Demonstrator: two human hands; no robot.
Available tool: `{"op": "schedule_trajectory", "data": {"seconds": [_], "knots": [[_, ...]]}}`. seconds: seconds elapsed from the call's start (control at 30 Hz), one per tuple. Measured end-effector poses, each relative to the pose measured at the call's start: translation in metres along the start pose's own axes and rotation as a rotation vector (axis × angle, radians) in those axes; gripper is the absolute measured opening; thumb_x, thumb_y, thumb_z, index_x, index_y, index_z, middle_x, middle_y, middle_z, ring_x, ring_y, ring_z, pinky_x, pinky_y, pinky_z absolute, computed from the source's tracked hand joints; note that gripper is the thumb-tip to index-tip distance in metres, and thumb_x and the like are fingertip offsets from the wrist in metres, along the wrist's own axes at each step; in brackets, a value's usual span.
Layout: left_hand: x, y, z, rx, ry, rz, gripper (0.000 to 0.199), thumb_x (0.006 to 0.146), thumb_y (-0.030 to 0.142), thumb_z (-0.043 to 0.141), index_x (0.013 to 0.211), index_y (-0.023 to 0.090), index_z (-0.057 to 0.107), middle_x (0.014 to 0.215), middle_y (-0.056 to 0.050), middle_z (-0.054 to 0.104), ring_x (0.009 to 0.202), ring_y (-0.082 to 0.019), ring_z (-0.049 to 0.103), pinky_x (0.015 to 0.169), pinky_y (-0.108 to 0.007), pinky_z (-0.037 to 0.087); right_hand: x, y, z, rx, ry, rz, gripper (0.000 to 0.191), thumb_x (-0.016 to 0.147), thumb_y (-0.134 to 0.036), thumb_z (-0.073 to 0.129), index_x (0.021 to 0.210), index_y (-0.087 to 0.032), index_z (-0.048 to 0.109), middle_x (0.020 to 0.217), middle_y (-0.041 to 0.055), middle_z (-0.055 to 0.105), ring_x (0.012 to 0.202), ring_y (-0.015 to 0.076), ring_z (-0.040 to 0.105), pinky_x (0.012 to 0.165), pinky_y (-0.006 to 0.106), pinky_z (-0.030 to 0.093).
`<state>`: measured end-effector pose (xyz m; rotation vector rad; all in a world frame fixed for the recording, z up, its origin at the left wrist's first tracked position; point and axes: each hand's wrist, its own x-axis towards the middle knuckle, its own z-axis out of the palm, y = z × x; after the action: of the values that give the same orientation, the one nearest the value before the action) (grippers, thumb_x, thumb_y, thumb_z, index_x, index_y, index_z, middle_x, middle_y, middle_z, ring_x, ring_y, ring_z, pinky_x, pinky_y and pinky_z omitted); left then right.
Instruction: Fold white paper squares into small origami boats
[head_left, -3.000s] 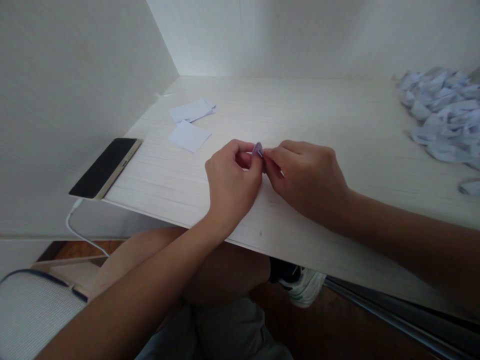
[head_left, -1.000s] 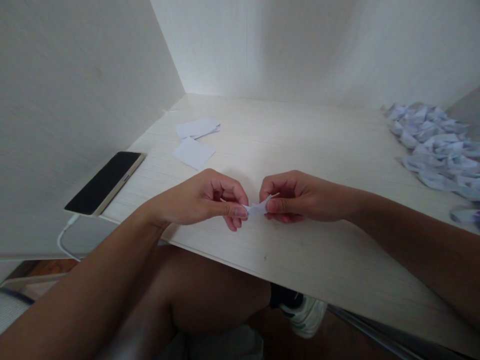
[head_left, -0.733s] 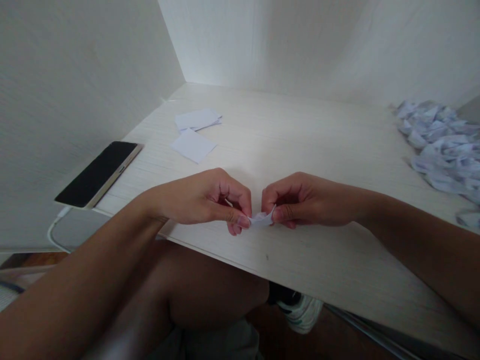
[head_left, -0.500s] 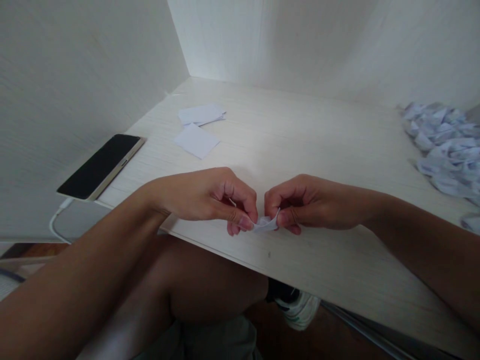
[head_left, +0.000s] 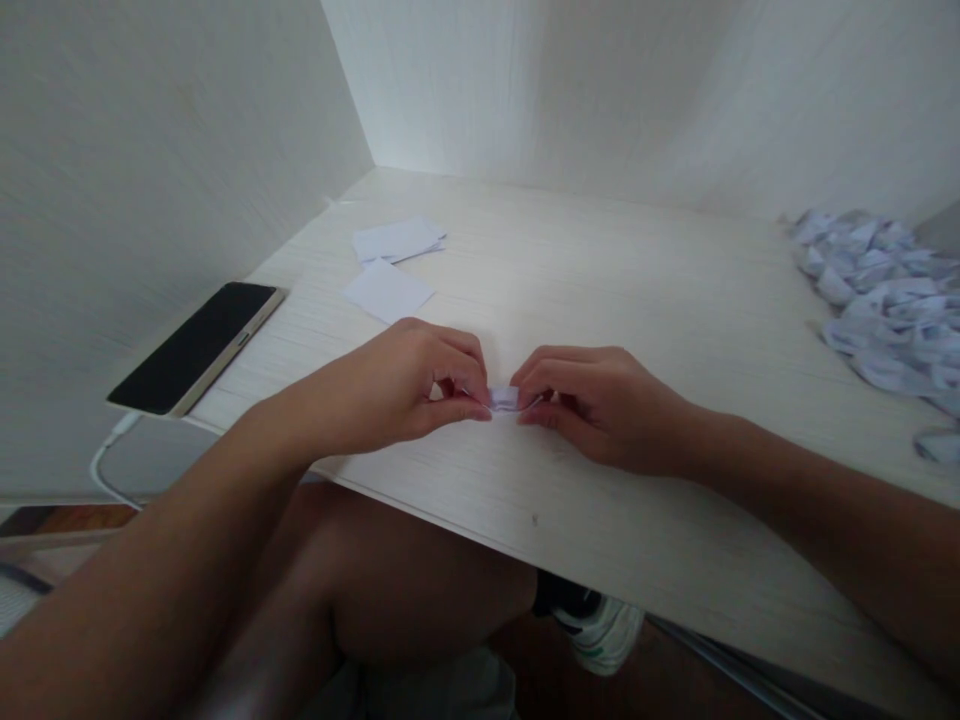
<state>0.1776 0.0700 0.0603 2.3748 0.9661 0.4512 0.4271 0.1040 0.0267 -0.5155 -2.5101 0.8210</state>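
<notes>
A small folded piece of white paper [head_left: 504,399] is stretched between my two hands just above the tabletop. My left hand [head_left: 439,385] pinches its left end between thumb and fingers. At the other end, my right hand [head_left: 581,395] has it pinched in the same way. The fingers cover both ends, so only the creased middle shows. Beyond my left hand lie a square sheet of white paper [head_left: 389,291] and, behind it, a small stack of white paper [head_left: 397,240].
On the left a phone [head_left: 196,347] rests near the table edge, with a white cable [head_left: 101,465] plugged in. A heap of folded paper strips [head_left: 885,300] is at the right. White panels [head_left: 600,100] close off the back and left of the table [head_left: 637,270].
Both hands have turned more palm-down and shifted slightly away from the table's front edge, still pinching the paper. Its middle now appears flatter.
</notes>
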Motion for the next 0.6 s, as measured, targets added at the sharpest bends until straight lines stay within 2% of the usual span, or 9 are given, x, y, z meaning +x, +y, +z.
{"op": "schedule_trajectory", "data": {"seconds": [0.1,0.23,0.37,0.47,0.6], "knots": [[0.001,0.006,0.003,0.146,0.000,0.011,0.015,0.096,0.014,0.068,0.086,0.019,0.079,0.093,-0.002,0.076,0.075,-0.013,0.069,0.072,-0.025,0.050,-0.002,0.003,0.002,-0.194,-0.008,-0.110,0.014,0.099,-0.013,0.058,0.092,-0.016,0.070,0.099,0.0099,0.076,0.081,0.0171,0.066,0.072,0.029,0.050],[0.002,0.013,0.011,0.308,-0.046,-0.030,0.015,0.097,0.014,0.067,0.087,0.018,0.079,0.089,-0.002,0.073,0.073,-0.015,0.068,0.070,-0.028,0.049,-0.004,0.004,0.001,-0.407,-0.033,-0.204,0.026,0.099,-0.004,0.049,0.096,-0.013,0.073,0.099,0.0127,0.076,0.083,0.0203,0.067,0.074,0.032,0.052],[-0.002,0.014,0.013,0.365,0.049,-0.007,0.012,0.096,0.015,0.070,0.088,0.018,0.078,0.091,-0.002,0.072,0.072,-0.014,0.066,0.068,-0.027,0.047,-0.003,0.004,0.002,-0.414,0.049,-0.207,0.023,0.103,-0.011,0.052,0.095,-0.014,0.074,0.099,0.0118,0.077,0.084,0.0194,0.067,0.075,0.032,0.054],[-0.004,0.011,0.014,0.370,0.122,0.022,0.009,0.096,0.016,0.072,0.097,0.019,0.080,0.093,-0.002,0.073,0.074,-0.014,0.067,0.069,-0.027,0.048,-0.003,0.005,0.002,-0.409,0.095,-0.193,0.022,0.103,-0.015,0.054,0.095,-0.014,0.074,0.099,0.0115,0.078,0.084,0.0197,0.068,0.074,0.033,0.054],[-0.002,0.009,0.016,0.363,0.103,0.008,0.013,0.098,0.019,0.069,0.099,0.021,0.081,0.093,-0.003,0.073,0.074,-0.014,0.067,0.069,-0.027,0.049,-0.004,0.006,0.003,-0.401,0.093,-0.163,0.022,0.103,-0.017,0.055,0.097,-0.015,0.076,0.099,0.0129,0.078,0.086,0.0217,0.069,0.075,0.035,0.055]]}}
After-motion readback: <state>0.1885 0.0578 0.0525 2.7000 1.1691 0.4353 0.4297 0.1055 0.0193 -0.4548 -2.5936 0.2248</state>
